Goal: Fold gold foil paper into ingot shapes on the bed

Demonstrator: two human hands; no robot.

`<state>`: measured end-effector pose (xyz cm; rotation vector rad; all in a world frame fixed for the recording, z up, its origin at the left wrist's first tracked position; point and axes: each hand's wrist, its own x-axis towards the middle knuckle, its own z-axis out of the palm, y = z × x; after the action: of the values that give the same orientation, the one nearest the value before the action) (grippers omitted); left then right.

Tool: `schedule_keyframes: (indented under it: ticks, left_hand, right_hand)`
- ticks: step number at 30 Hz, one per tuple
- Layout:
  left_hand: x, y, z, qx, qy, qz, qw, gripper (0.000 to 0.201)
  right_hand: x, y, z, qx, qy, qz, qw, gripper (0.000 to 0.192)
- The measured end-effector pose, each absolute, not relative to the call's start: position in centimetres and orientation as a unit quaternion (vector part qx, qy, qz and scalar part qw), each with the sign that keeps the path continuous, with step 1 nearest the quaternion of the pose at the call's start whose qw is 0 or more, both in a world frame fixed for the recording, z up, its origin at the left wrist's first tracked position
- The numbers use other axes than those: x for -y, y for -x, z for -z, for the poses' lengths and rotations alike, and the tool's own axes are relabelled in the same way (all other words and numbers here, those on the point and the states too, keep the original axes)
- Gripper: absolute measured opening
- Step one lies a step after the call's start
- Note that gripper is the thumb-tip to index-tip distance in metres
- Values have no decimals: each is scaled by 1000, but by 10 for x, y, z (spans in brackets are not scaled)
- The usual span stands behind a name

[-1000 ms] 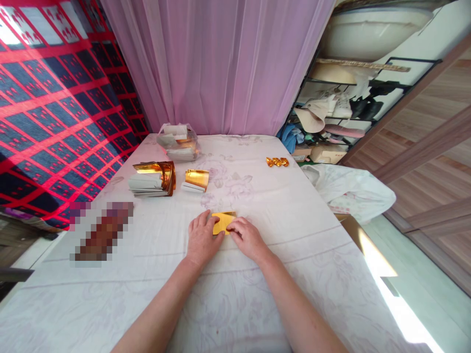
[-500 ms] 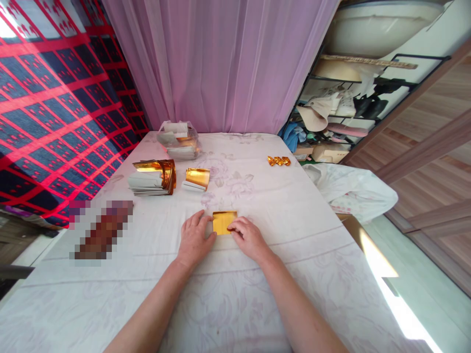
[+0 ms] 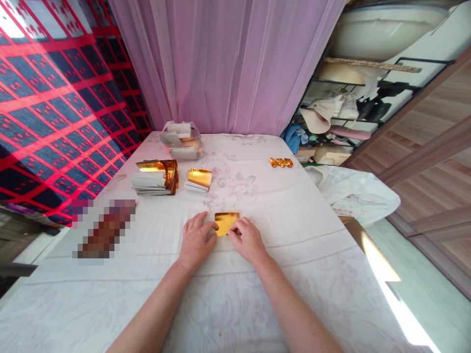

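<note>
L hand [image 3: 196, 239] flat on bed [image 3: 294, 255] mid-surface, fingers loosely spread, tips pressing gold foil sheet [image 3: 225, 222]; R hand [image 3: 246, 237] curled, pinching its near edge. Farther, left edge: foil stacks [image 3: 156, 176]; far-right edge: folded gold pieces [image 3: 280, 162].

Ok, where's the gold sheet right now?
Head view: gold sheet lies flat on the white cloth, centre, between left hand and right hand, both touching its near edge.
</note>
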<state>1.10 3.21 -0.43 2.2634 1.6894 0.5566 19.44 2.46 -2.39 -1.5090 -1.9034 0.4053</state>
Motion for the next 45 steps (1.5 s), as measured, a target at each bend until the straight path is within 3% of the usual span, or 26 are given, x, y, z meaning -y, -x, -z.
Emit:
schedule_keyframes:
  ticks: [6,16,31,41,45]
  left_hand:
    - [-32,-12,6,-581,-782,-193,121,24]
    - [-32,-13,4,-583,-780,-189,125,23]
    - [-33,-12,6,-580,-782,-187,130,25]
    - [-32,-13,5,-586,-779,-183,127,23]
    - [-32,-22,1,-607,-764,-182,120,13]
  right_hand:
    - [-22,-179,23,706,643,-74,286,16]
    - [-23,-190,23,711,610,-165,309,8]
    - [-19,-219,8,679,670,-183,240,8]
    - [-21,-226,11,670,666,-221,241,9]
    - [-21,-226,12,676,661,-210,248,9]
